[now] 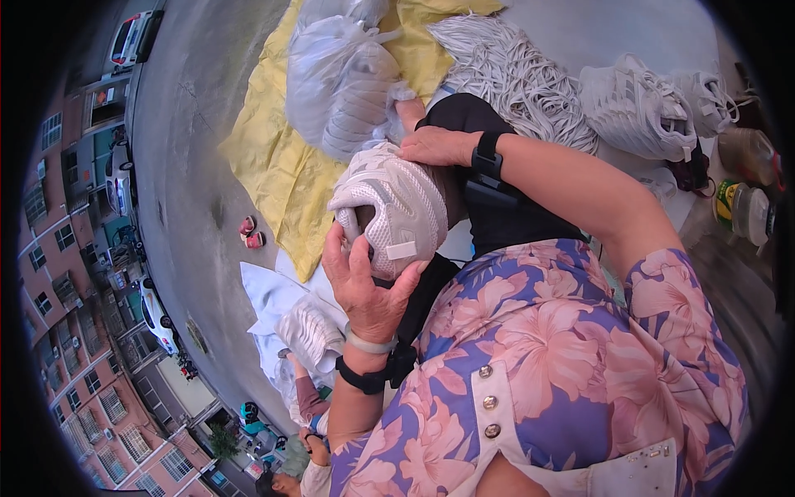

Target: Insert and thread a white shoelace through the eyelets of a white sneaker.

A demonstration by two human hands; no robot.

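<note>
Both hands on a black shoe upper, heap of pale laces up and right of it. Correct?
Not the colour: the head view shows the shoe upper is white. The left hand and right hand are both on it, pale laces up and right.

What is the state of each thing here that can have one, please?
White shoe: held, its mouth open
Left hand: curled around the shoe
Right hand: resting against the shoe
White laces: loose, heaped
Plastic bag: filled
Yellow sheet: spread, creased
Red shoes: unworn
</note>
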